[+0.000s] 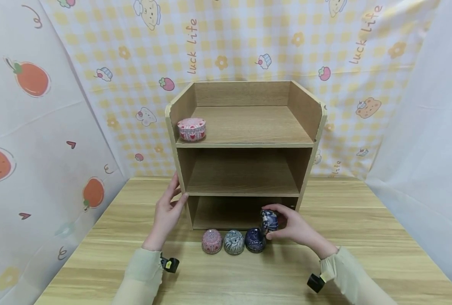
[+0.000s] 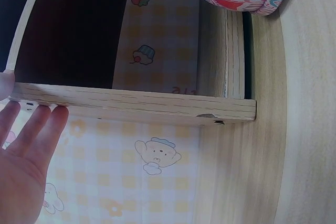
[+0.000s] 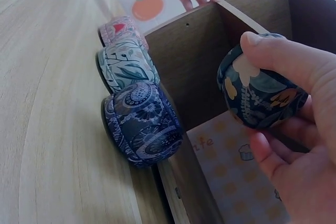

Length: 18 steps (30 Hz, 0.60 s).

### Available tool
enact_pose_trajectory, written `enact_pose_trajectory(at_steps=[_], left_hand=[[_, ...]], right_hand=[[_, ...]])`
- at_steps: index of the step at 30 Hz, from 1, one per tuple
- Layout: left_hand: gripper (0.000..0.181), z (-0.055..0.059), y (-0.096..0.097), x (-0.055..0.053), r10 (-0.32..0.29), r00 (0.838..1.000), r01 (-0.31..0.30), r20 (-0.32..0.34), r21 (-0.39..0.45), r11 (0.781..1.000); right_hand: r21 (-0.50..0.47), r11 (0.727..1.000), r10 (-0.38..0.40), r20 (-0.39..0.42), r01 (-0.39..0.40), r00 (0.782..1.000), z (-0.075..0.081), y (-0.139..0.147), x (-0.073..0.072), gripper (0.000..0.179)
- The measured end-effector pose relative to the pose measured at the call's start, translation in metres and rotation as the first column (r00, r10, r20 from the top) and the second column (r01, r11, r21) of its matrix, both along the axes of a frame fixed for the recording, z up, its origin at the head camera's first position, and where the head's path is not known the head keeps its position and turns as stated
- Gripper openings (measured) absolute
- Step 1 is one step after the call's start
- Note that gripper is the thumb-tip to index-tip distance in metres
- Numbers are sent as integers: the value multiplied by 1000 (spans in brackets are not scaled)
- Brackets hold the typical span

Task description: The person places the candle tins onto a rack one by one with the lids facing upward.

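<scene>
My right hand grips a dark blue floral tin between thumb and fingers, tilted, in front of the lowest compartment; the right wrist view shows its yellow and pale flowers. Just left of it on the table stand a navy patterned tin, a pale green leafy tin and a pink tin in a row. My left hand rests against the left side of the wooden shelf, fingers fairly straight along the outside and thumb at the front edge. A pink and white oval tin sits at the top tier's left front.
Two open compartments lie beneath the shelf's top tier, with side panels and a middle board bounding them. The shelf stands on a wood-grain table. Behind hangs a yellow checked cloth, and paler sheets hang at both sides.
</scene>
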<state>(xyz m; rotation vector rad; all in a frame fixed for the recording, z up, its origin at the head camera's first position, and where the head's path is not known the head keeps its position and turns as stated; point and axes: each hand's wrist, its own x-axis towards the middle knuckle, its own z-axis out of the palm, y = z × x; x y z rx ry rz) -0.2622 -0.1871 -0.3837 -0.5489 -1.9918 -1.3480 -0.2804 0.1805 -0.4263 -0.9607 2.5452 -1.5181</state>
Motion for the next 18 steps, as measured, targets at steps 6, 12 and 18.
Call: enact_pose_trajectory(at_steps=[6,12,18], left_hand=[[64,0,0,1,1,1000,-1,0,-1,1000],[64,1,1,1,1,1000,-1,12,-2,1000],[65,2,0,2,-3,1000,3,26,2,1000]], right_hand=[[-45,999,17,59,-15,998,0,-1,1,72],[-57,998,19,78,-14,997,1,-3,1,72],[-84,996,37,83,-30,996,-2,-5,-1,75]])
